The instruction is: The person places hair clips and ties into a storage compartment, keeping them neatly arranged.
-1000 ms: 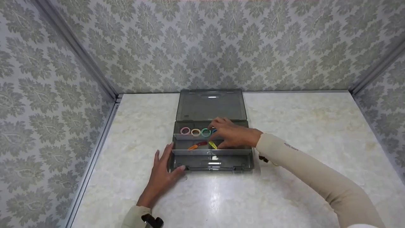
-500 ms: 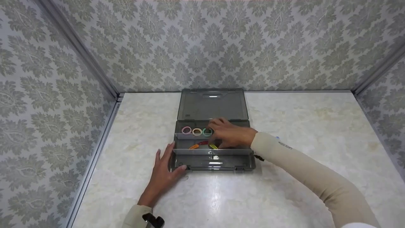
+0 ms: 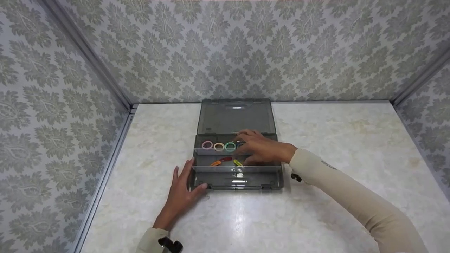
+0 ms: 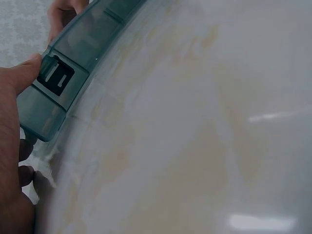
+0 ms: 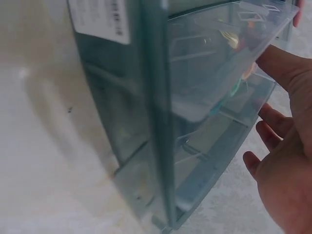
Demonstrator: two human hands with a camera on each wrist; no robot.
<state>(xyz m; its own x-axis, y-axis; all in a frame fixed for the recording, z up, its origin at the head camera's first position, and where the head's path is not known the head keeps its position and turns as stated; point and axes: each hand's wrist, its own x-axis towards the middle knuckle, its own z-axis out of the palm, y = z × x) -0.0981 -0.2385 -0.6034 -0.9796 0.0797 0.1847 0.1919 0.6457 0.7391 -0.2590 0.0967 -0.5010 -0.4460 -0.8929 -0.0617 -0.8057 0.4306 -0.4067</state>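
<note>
A smoky-grey translucent divider box (image 3: 238, 184) lies with its lid laid back. In its middle compartment are an orange hair clip (image 3: 215, 163), a dark red clip (image 3: 225, 159) and a yellow clip (image 3: 238, 162). Pink (image 3: 207, 145), cream (image 3: 219, 147) and teal (image 3: 230, 147) ring-shaped hair ties line the back compartment, with a dark blue one partly hidden. My right hand (image 3: 265, 149) hovers over the box's right half, fingers loosely bent beside the yellow clip; nothing shows in its grasp. My left hand (image 3: 182, 191) rests against the front left corner, fingers spread, thumb by the latch (image 4: 56, 76).
The lid (image 3: 235, 116) lies behind the box, near the patterned back wall (image 3: 239, 52). Patterned side panels rise at left and right. The box's front compartment (image 3: 214, 177) shows no items. The marbled tabletop (image 3: 337, 140) extends on both sides.
My right hand first moved left over the yellow clip, then drew back right, and its fingers spread. The yellow clip has shifted slightly. My left hand has stayed at the corner.
</note>
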